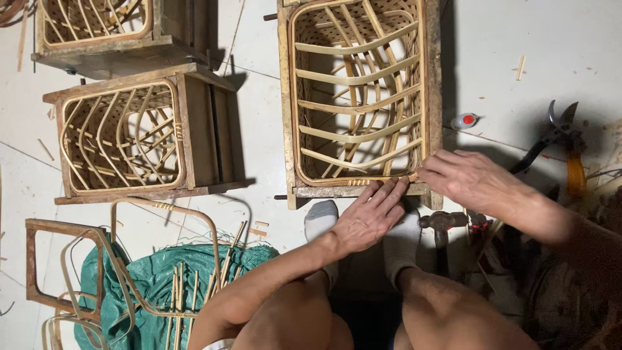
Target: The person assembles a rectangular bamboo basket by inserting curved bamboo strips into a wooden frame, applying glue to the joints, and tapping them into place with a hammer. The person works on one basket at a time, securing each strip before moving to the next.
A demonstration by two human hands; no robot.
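Note:
A woven bamboo basket (357, 97) sits inside a wooden frame mould (431, 78) on the floor in front of me. My left hand (369, 217) lies flat, fingers together, on the near edge of the frame. My right hand (463, 178) pinches a thin bamboo strip (413, 176) at the basket's near right corner, beside a wrapped binding on the rim. My feet in grey socks (322, 219) rest just below the frame.
Two more framed baskets (123, 136) stand at the left. A green sack (155, 285) with bamboo strips and bent rim hoops lies at lower left. A hammer (442, 221), shears (551, 136) and a small bottle (464, 120) lie at the right.

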